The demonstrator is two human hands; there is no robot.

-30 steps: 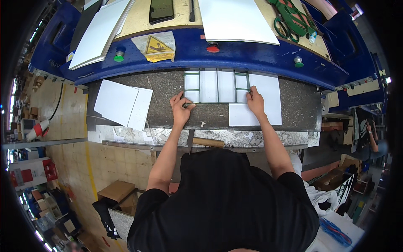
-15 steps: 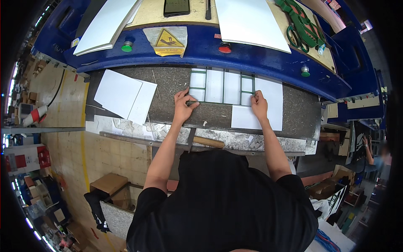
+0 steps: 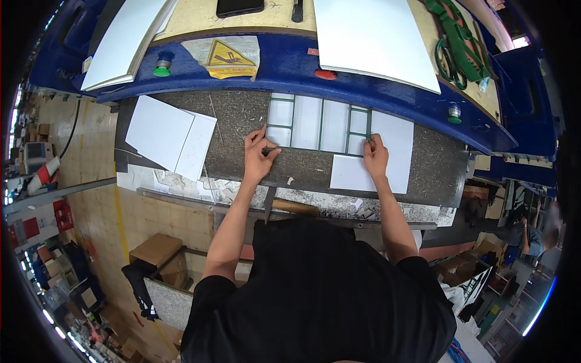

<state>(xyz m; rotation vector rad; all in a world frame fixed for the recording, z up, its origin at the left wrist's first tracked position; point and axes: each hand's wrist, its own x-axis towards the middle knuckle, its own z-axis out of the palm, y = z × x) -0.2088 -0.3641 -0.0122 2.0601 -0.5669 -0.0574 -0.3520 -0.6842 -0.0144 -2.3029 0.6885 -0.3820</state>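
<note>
A flat green cutting die point(image 3: 321, 124) with several rectangular openings lies on white sheets point(image 3: 393, 145) over the dark cutting board point(image 3: 239, 115). My left hand point(image 3: 259, 158) pinches its near left corner between thumb and fingers. At the near right corner, my right hand point(image 3: 376, 157) grips the die's edge, fingers above the white sheet. White shows through the die's openings. Its far edge is hidden beneath the blue press beam point(image 3: 278, 69).
Two overlapping white sheets point(image 3: 163, 133) lie left on the board. Green and red buttons point(image 3: 325, 75) line the beam. Above sit paper stacks point(image 3: 375, 42), a phone point(image 3: 240, 6) and green-handled scissors point(image 3: 446, 63). A wooden rod point(image 3: 295, 207) lies by the near edge. Another person point(image 3: 532, 233) stands far right.
The whole view has shifted slightly. Both hands keep hold of the die's near corners, and the die has hardly moved on the sheets. The far-right person has changed posture.
</note>
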